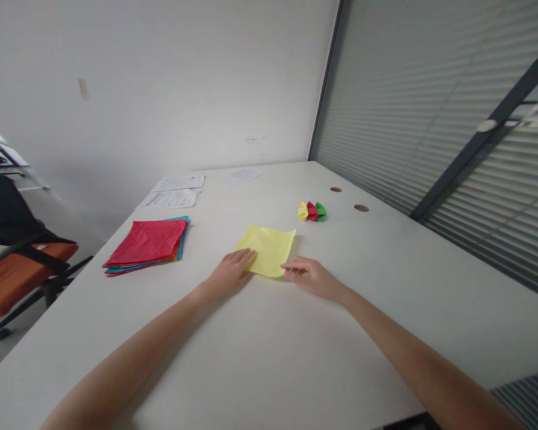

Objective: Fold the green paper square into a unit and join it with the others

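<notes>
A square sheet of yellow paper [269, 248] lies on the white table in front of me, its right edge curling up a little. My left hand [233, 270] rests flat on the table, with its fingertips over the sheet's left edge. At the near right corner, my right hand [311, 276] pinches the paper between thumb and fingers. Beyond the sheet, slightly to the right, sit three small folded paper pieces side by side: a yellow one [302, 211], a red one [312, 211] and a green one [320, 211].
A stack of coloured sheets with a red sheet [150, 240] on top lies at the left. Printed papers [177, 192] are at the table's far left, another paper [243, 175] near the wall. Two round holes [361, 208] pierce the tabletop at right. An orange chair [22, 278] stands left.
</notes>
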Action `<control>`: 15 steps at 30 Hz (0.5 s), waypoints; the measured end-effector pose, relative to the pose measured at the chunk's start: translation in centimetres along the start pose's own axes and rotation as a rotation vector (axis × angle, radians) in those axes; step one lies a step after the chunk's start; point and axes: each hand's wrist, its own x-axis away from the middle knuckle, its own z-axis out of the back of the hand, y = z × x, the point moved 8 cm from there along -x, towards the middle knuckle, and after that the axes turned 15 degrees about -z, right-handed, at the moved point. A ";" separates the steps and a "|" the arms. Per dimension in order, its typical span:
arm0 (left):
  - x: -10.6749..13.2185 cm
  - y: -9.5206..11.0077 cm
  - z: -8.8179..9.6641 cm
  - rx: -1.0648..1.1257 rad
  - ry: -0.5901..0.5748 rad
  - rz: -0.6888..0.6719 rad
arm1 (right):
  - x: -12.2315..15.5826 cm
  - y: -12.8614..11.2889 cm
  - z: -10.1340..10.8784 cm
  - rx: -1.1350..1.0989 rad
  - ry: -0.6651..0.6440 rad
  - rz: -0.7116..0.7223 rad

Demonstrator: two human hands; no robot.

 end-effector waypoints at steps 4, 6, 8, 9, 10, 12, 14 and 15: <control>0.2 0.0 0.4 0.001 -0.037 -0.054 | 0.6 -0.3 2.6 0.199 0.285 0.161; 0.2 0.2 0.4 0.021 -0.047 -0.099 | 0.7 -0.4 3.1 0.326 0.363 0.230; 0.1 0.5 0.3 0.041 -0.048 -0.137 | 0.5 -0.3 2.6 0.419 0.322 0.255; 0.1 0.7 0.3 0.050 -0.046 -0.155 | 0.4 -0.2 2.0 0.453 0.271 0.256; 0.1 1.0 0.4 0.059 -0.045 -0.172 | 0.3 -0.1 1.4 0.482 0.212 0.251; 0.0 1.6 0.7 0.079 -0.051 -0.205 | 0.3 0.5 0.4 0.516 0.105 0.214; -0.1 2.0 1.1 0.103 -0.071 -0.218 | 0.1 1.5 0.0 0.520 0.065 0.144; -0.2 2.1 1.3 0.116 -0.087 -0.212 | 0.0 2.0 0.0 0.516 0.073 0.111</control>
